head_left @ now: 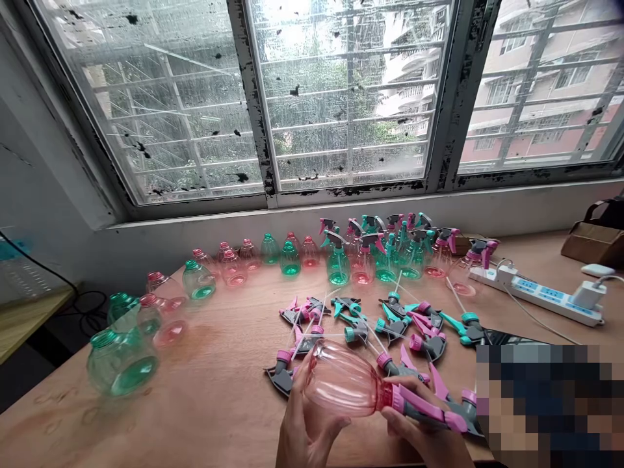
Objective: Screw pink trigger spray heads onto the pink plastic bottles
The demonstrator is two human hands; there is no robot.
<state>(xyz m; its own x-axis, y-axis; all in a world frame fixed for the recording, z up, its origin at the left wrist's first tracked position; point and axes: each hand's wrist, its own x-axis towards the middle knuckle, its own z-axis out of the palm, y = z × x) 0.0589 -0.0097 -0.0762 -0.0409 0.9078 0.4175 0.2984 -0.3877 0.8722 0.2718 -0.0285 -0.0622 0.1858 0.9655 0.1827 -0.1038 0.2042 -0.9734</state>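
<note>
A clear pink spray bottle (pixel 344 380) lies tilted on its side in the air above the table's front part, its neck pointing right. My left hand (pixel 303 422) is wrapped round the bottle's body, thumb below it. A pink and grey trigger spray head (pixel 429 408) sits at the bottle's neck. Closed around its collar is my right hand (pixel 426 439), with the fingers partly hidden behind the head. Just beyond both hands lie several loose spray heads (pixel 355 331), pink or teal with grey, their thin tubes pointing various ways.
Open green bottles (pixel 124 364) and pink bottles (pixel 234 268) line the table's left and back. Several bottles with heads fitted (pixel 338 260) stand by the window wall. A white power strip (pixel 541 296) with cables lies right, near a brown box (pixel 592 240). A blurred patch covers the lower right.
</note>
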